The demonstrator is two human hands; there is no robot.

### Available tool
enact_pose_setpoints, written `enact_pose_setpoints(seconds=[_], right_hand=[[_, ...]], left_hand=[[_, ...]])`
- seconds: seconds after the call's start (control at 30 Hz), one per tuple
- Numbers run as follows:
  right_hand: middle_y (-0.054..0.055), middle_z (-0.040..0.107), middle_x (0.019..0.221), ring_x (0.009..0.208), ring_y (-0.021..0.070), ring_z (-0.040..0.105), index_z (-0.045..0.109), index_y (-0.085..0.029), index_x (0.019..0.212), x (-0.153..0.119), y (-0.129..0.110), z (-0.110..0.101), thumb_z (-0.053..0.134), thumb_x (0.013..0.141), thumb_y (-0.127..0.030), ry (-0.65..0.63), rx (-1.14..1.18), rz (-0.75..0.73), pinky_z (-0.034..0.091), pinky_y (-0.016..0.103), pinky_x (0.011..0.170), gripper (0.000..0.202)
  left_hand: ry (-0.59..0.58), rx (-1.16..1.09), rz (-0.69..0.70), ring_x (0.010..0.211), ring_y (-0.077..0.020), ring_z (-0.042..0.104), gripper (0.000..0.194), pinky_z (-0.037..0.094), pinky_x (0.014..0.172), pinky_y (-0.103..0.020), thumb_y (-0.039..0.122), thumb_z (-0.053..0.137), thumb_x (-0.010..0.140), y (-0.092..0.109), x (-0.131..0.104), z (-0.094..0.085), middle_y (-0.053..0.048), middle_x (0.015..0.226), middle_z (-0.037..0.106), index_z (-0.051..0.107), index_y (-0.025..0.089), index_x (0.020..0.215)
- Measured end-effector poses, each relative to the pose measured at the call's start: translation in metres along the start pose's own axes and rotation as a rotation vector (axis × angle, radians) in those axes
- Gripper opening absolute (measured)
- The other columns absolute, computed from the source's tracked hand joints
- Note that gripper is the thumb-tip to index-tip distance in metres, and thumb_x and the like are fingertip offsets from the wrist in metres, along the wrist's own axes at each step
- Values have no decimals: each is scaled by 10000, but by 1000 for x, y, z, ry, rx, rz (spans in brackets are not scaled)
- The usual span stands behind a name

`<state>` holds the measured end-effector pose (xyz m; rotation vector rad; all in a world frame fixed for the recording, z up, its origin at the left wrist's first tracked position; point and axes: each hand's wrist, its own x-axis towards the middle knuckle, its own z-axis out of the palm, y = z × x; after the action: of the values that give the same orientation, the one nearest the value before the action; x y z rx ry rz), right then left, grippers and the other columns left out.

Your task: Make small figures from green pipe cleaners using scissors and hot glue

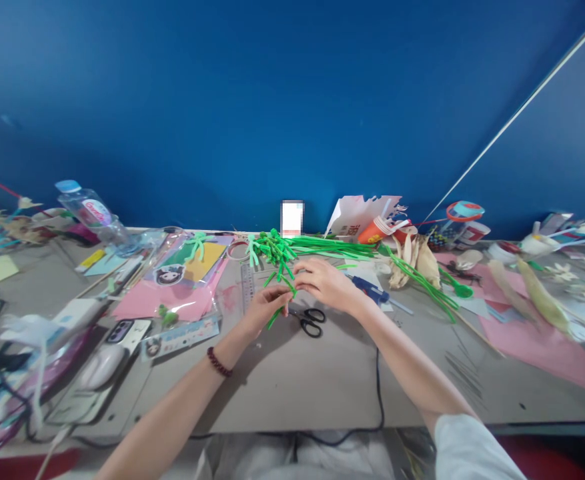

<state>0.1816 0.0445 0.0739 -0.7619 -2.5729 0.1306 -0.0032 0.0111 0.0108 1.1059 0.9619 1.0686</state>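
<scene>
Pinched in my left hand [271,304] is a green pipe cleaner [274,317], its lower end sticking out below the fingers. My right hand [319,283] reaches in from the other side, fingers curled and thumb and fingertips close to the upper part of the same fuzzy stem; whether they grip it is hard to make out. Black-handled scissors [312,321] lie on the table just beneath my hands. Behind them rests a bundle of green pipe cleaners [337,247], with curled green pieces [273,247] at its left end.
A blue glue gun [369,289] lies to the right, beside dried husks [425,260]. On the left are a pink sheet [162,293] in plastic, a phone [127,331], a white mouse [105,367] and a bottle [92,210]. A clear ruler [247,287] sits behind my left hand.
</scene>
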Motion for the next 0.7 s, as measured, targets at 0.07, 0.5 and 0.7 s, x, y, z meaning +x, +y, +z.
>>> enact_pose_setpoints(seconds=[0.07,0.5,0.7], right_hand=[[71,642,993,884,190,525,666,-190,847,0,0,0,477,908,-182,-12,14,-8,389,317,792,198],[44,636,756,786,172,504,668,-189,804,-1,1,-2,517,899,-201,-106,19,47,356,282,702,180],[43,652,786,797,173,538,673,-189,835,-1,4,-1,542,882,-191,-123,34,87,369,275,704,139]], left_hand=[[17,32,-8,460,-84,492,281,394,494,-227,366,752,615,-1,0,1,-3,600,612,688,138,765],[-41,274,33,443,-91,468,247,387,437,-221,331,708,649,-8,0,-1,-25,677,649,723,156,822],[-80,385,188,519,-116,500,187,390,450,-218,308,664,696,-5,-4,2,-53,781,659,734,181,815]])
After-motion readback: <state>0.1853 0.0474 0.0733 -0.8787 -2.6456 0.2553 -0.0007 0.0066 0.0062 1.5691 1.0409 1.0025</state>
